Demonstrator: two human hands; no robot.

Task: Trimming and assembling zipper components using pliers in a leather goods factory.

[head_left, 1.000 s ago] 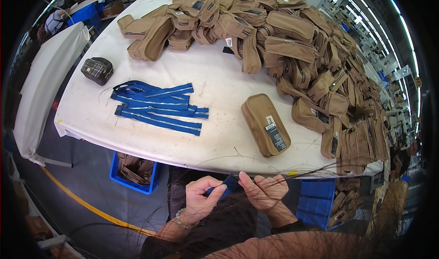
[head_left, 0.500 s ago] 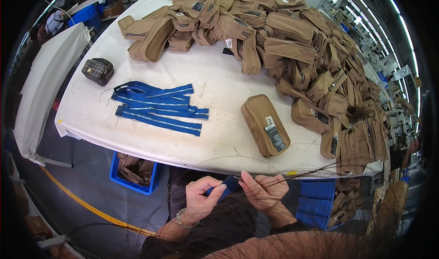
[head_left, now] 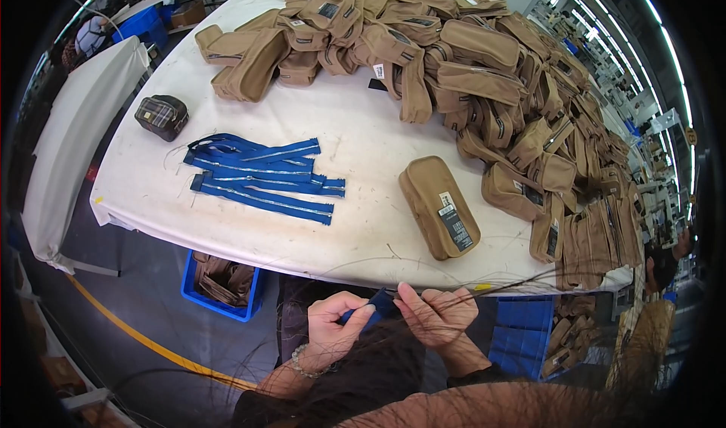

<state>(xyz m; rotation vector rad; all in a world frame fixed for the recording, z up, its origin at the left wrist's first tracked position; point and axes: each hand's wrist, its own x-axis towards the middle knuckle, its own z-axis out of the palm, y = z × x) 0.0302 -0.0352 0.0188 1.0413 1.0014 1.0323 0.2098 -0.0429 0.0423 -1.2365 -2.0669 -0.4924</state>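
Just off the near table edge, my left hand (head_left: 336,326) is closed, pinching a dark blue zipper (head_left: 376,307) between thumb and fingers; only a short part of it shows. At its upper end, my right hand (head_left: 439,316) is closed in a pinch. Whatever those right fingertips grip is too small and hidden to name. Several more blue zippers (head_left: 261,180) with pale teeth lie spread on the table, left of centre. To their right, a tan zip pouch (head_left: 435,201) with a dark tag and white label lies by itself.
A large heap of tan pouches (head_left: 476,88) covers the white table's (head_left: 318,114) far and right sides. A small plaid pouch (head_left: 162,118) sits at left. Below the table are a blue crate (head_left: 249,311) and a blue bin (head_left: 522,333), both holding brown pieces.
My hands and the blue zipper hold almost the same place. At the far right edge, a person's dark shape has shifted slightly.
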